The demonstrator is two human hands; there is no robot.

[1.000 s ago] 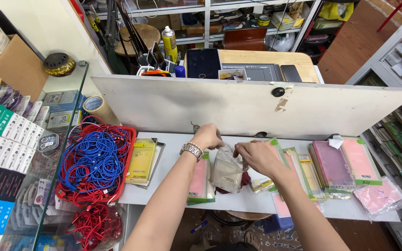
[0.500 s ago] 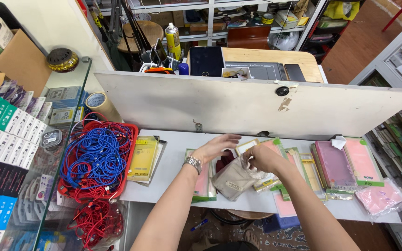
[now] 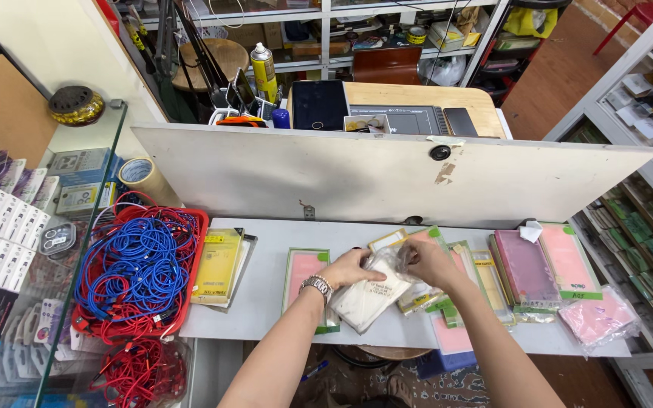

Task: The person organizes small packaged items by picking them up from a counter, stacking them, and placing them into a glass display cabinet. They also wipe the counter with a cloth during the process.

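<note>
Fingers of both the left hand (image 3: 351, 268) and right hand (image 3: 426, 261) pinch shut on the crinkly clear plastic sleeve holding a pale phone case (image 3: 372, 296), steadying it above the grey counter (image 3: 266, 302).

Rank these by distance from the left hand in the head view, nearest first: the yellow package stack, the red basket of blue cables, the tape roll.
From the left hand, which grips a clear plastic bag:
1. Yellow package stack, on the grey counter just to its left.
2. Red basket of blue cables, farther left at the counter's end.
3. Tape roll, far left and back, on the glass case.
</note>
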